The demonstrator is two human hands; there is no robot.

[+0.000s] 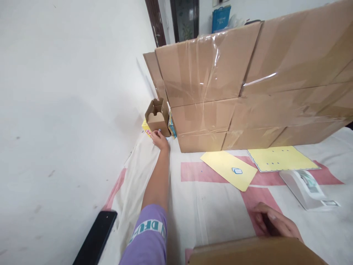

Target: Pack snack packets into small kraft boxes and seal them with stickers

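My left hand (159, 140) reaches far forward to the wall side, its fingers bent together at the front of a small open cardboard box (162, 127). A tiny pale bit shows at the fingertips, too small to name. Beside that box stand a yellow pack (146, 127) and a blue packet (172, 126). Near the front, my right hand (275, 221) rests with loosely curled fingers and a dark gap under them; nothing shows in it. The brown cardboard edge (256, 252) in front hides its lower part.
A large taped cardboard panel (204, 121) stands across the back. Before it lie a yellow card (223, 167) with a small blue-outlined piece (237, 170), a second yellow sheet (284, 158) and a white device (306, 189). A black phone (96, 235) lies by the wall (55, 110).
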